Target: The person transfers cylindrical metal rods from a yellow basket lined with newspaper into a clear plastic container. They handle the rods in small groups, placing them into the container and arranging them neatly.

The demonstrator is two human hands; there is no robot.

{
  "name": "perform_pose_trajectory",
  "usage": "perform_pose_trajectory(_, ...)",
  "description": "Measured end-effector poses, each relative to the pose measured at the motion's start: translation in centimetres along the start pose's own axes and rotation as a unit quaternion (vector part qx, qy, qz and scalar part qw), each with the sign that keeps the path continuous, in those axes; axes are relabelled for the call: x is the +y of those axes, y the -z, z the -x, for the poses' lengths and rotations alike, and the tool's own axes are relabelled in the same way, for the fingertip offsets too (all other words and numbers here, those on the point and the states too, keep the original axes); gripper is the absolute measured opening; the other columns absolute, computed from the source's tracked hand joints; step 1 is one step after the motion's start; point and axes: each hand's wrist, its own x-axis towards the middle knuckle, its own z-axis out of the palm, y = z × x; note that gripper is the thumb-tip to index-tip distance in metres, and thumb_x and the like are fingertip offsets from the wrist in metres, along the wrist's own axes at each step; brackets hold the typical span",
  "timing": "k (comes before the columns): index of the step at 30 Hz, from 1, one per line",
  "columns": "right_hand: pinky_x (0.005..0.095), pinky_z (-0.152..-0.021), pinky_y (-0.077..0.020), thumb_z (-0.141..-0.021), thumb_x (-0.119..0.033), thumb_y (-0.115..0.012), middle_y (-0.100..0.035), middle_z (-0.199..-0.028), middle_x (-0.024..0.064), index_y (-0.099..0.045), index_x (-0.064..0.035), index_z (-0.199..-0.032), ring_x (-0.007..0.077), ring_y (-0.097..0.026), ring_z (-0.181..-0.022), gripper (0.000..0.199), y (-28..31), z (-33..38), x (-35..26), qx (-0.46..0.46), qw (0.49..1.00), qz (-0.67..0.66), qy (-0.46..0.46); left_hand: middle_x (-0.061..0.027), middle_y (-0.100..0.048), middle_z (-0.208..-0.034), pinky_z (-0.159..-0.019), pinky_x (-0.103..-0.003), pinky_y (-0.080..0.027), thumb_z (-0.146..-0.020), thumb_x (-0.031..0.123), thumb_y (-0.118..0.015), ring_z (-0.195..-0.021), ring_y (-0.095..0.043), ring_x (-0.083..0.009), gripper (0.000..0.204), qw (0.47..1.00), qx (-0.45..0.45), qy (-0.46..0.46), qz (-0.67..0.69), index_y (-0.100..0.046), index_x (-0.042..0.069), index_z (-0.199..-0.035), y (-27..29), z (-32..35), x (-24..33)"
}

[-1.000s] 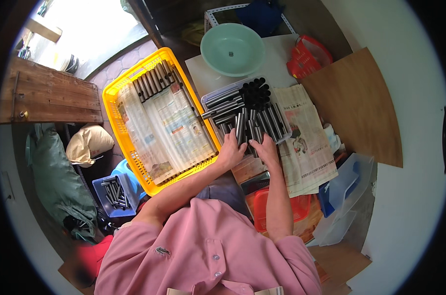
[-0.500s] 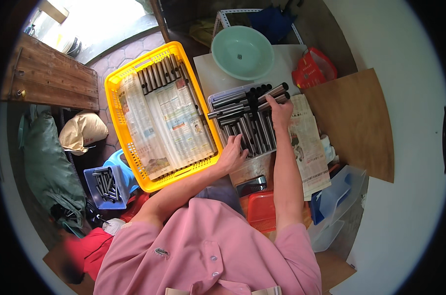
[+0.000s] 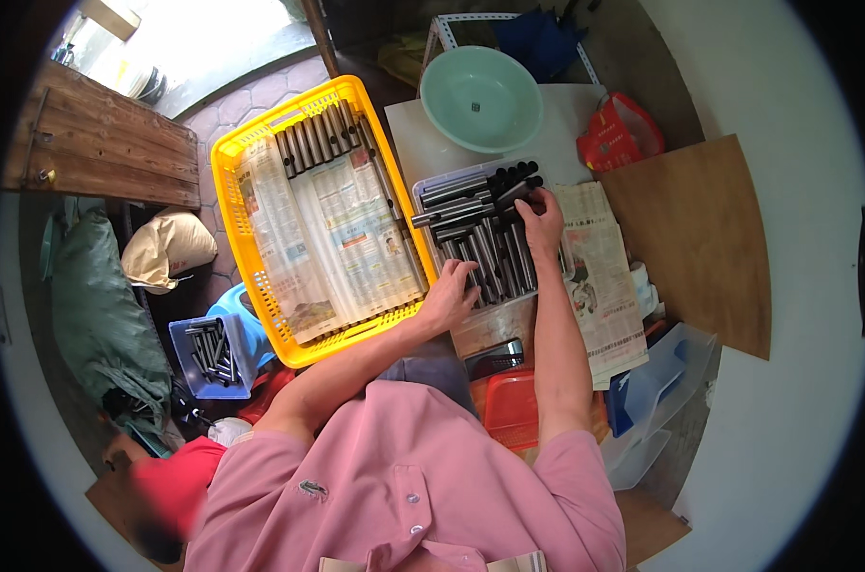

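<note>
My right hand (image 3: 544, 227) is at the right side of a clear plastic bin (image 3: 419, 202), its fingers closed around a dark metal tube (image 3: 514, 193) near its upper end. The bin is packed with metal tubes (image 3: 488, 255), some lying crosswise and others lengthwise. My left hand (image 3: 449, 297) rests over the bin's near left corner, fingers bent and apart, with nothing visible in them. Left of the bin, a yellow basket (image 3: 230, 221) lined with newspaper (image 3: 323, 224) holds a row of similar tubes (image 3: 313, 140) at its far end, and more along its right side.
A green basin (image 3: 480, 100) and a red bag (image 3: 616, 135) sit beyond the bin. Newspaper (image 3: 599, 286) and a brown board (image 3: 690, 243) lie to the right. A blue bin of short tubes (image 3: 186, 372) stands at left. Near my body are a red tray (image 3: 512, 408) and clear containers (image 3: 666, 381).
The tubes at my right hand have dropped lower into the bin, and that hand has moved slightly with them. My left hand stays nearly in place. The whole view has shifted a little.
</note>
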Motion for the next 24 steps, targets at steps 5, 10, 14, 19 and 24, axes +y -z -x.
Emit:
perform_pose_trajectory(5,0.0399,-0.078,-0.0531,-0.083,-0.015,-0.073,-0.067,-0.107,0.0119,-0.066,-0.0072,-0.112,0.0287,-0.066,-0.087,0.031,-1.3,-0.3,-1.4,-0.010,0.976,0.217,0.030,-0.0258,-0.047,-0.127,-0.096,-0.047,-0.048,-0.091,0.014,-0.064,-0.111,-0.055,-0.0457,0.047,0.999,-0.028,0.029,0.030,-0.047,0.002,-0.133,1.0,0.0,0.7)
perform_pose_trajectory(10,0.0489,-0.086,-0.0511,-0.087,-0.017,-0.067,-0.068,-0.109,0.0119,-0.069,-0.0073,-0.110,0.0381,-0.064,-0.093,0.025,-2.9,-2.4,-1.5,-0.034,0.944,0.228,0.237,-0.0248,-0.048,-0.127,-0.098,-0.046,-0.047,-0.089,0.009,-0.065,-0.115,-0.053,-0.0446,0.046,0.999,0.041,-0.006,0.015,-0.048,0.004,-0.132,1.5,0.6,-0.1)
perform_pose_trajectory(14,0.0490,-0.085,-0.0521,-0.083,-0.027,-0.070,-0.071,-0.099,0.0147,-0.074,-0.0090,-0.100,0.0367,-0.066,-0.099,0.025,-3.6,-3.8,-1.1,-0.132,0.938,0.297,0.121,-0.0241,-0.048,-0.126,-0.102,-0.045,-0.046,-0.088,0.007,-0.065,-0.117,-0.051,-0.0443,0.045,0.999,0.047,0.003,0.015,-0.050,0.003,-0.131,2.4,1.3,-0.8)
perform_pose_trajectory(19,0.0467,-0.081,-0.0526,-0.085,-0.025,-0.073,-0.072,-0.096,0.0128,-0.069,-0.0039,-0.105,0.0321,-0.069,-0.092,0.029,-1.9,-3.2,-2.2,-0.050,0.970,0.233,0.055,-0.0234,-0.048,-0.125,-0.101,-0.044,-0.046,-0.088,0.005,-0.064,-0.115,-0.053,-0.0431,0.044,0.998,0.051,0.018,0.044,-0.051,0.003,-0.130,3.5,2.9,-1.8)
perform_pose_trajectory(24,0.0392,-0.077,-0.0524,-0.084,-0.025,-0.075,-0.071,-0.094,0.0144,-0.065,-0.0017,-0.112,0.0287,-0.068,-0.087,0.037,4.2,1.6,-2.2,-0.054,0.961,0.270,-0.042,-0.0213,-0.053,-0.120,-0.097,-0.045,-0.048,-0.089,0.006,-0.064,-0.108,-0.057,-0.0417,0.042,0.998,0.047,0.031,0.019,-0.052,0.002,-0.129,4.2,3.5,-3.1)
